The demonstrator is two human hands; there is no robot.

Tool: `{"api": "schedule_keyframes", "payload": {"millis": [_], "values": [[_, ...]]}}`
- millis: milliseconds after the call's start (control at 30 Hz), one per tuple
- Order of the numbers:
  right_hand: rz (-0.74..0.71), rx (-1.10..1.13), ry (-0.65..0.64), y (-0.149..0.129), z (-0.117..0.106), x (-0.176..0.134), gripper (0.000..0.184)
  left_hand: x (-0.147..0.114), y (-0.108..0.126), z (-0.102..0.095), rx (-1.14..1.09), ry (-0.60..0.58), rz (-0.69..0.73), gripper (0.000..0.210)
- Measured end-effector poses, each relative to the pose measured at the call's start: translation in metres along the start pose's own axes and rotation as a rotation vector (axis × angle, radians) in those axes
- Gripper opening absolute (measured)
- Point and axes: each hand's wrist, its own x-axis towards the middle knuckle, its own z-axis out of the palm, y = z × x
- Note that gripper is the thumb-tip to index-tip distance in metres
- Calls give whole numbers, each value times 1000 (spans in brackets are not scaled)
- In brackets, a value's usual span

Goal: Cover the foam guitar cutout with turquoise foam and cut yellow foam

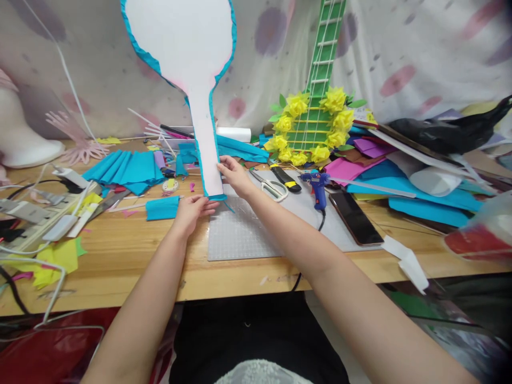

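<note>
Both hands on the white board [192, 69], upright over the table [132, 261], its foot at the far left corner of the cutting mat [244, 234]. Right hand [236, 176] pinches the handle's edge; left hand [194, 210] grips the foot, fingers at a blue flap [217, 197]. Blue edging [148, 60] already runs down both visible sides, so the trimming looks well advanced; the flap, with a loose sliver dangling, looks like what's left. The top is out of view, the back hidden.

Around it, it's crowded! Folded blue paper [162, 208] sits just beside the left hand. Scissors [275, 188], a cutter [285, 178] and the glue gun [319, 190] lie towards the mat's far edge, beyond the right forearm; the phone [356, 218] is at the mat's right edge. Towards the table's far edge, a green guitar [326, 58] with yellow flowers [334, 100] stands beside a paper heap [416, 181], leaving little spare room.
</note>
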Motion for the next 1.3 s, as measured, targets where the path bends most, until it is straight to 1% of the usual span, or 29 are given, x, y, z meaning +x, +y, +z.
{"api": "schedule_keyframes", "payload": {"millis": [167, 333, 600, 767, 867, 1000, 1067, 1133, 1200, 1300], "values": [[11, 21, -2, -7, -1, -2, 17, -3, 5, -2, -90, -47, -11, 12], [26, 29, 4, -8, -2, -3, 17, -2, 2, -3, -48, -77, -10, 11], [27, 21, 7, -6, -1, -4, 17, -1, 1, -3, -37, -44, -49, 6], [17, -1, -3, -8, 2, -5, 16, -2, 2, -2, -20, -45, -74, 9], [23, -4, 8, -8, 0, -4, 17, -3, 5, -6, 5, -92, -69, 13], [35, -1, -8, -8, -5, -7, 15, -2, 13, -21, 56, -241, -115, 22], [46, -3, -27, -7, -6, -9, 13, 1, 15, -29, 48, -256, -127, 26], [66, -10, -49, -6, -6, -11, 11, 5, 15, -32, 10, -221, -89, 32], [82, -21, -80, -5, -4, -13, 10, 7, 13, -31, -38, -197, -31, 34], [73, -41, -143, -2, -2, -15, 8, 6, 10, -26, -98, -232, 17, 28]]}}
